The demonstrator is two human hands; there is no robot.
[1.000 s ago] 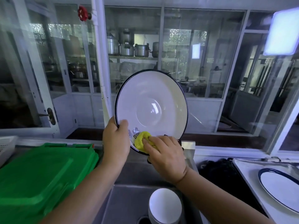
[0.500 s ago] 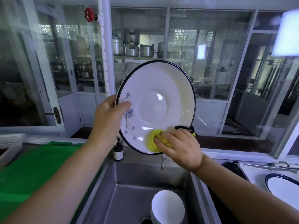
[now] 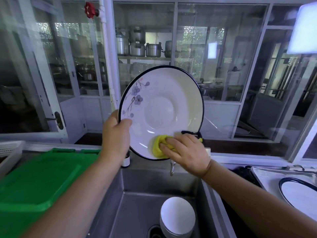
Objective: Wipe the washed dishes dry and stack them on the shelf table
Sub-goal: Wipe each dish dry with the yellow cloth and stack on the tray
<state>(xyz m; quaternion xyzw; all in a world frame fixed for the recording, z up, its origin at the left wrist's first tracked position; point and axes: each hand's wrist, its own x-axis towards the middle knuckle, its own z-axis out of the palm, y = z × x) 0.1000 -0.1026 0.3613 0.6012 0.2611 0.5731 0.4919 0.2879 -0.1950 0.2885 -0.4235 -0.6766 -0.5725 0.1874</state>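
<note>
A large white plate with a dark rim and a blue flower print is held upright above the sink. My left hand grips its left rim, thumb on the inner face. My right hand presses a yellow cloth against the plate's lower inner face, fingers curled over the cloth. A stack of white bowls lies in the steel sink below. Another dark-rimmed plate rests on a metal tray at the right.
A green plastic crate lid covers the counter at the left, with a white basket behind it. A small white bottle and a tap stand at the sink's back edge. Glass windows close off the far side.
The plate has turned, so the flower print has moved from the bottom up to the upper left. The yellow cloth has slid along the plate's lower part with my right hand.
</note>
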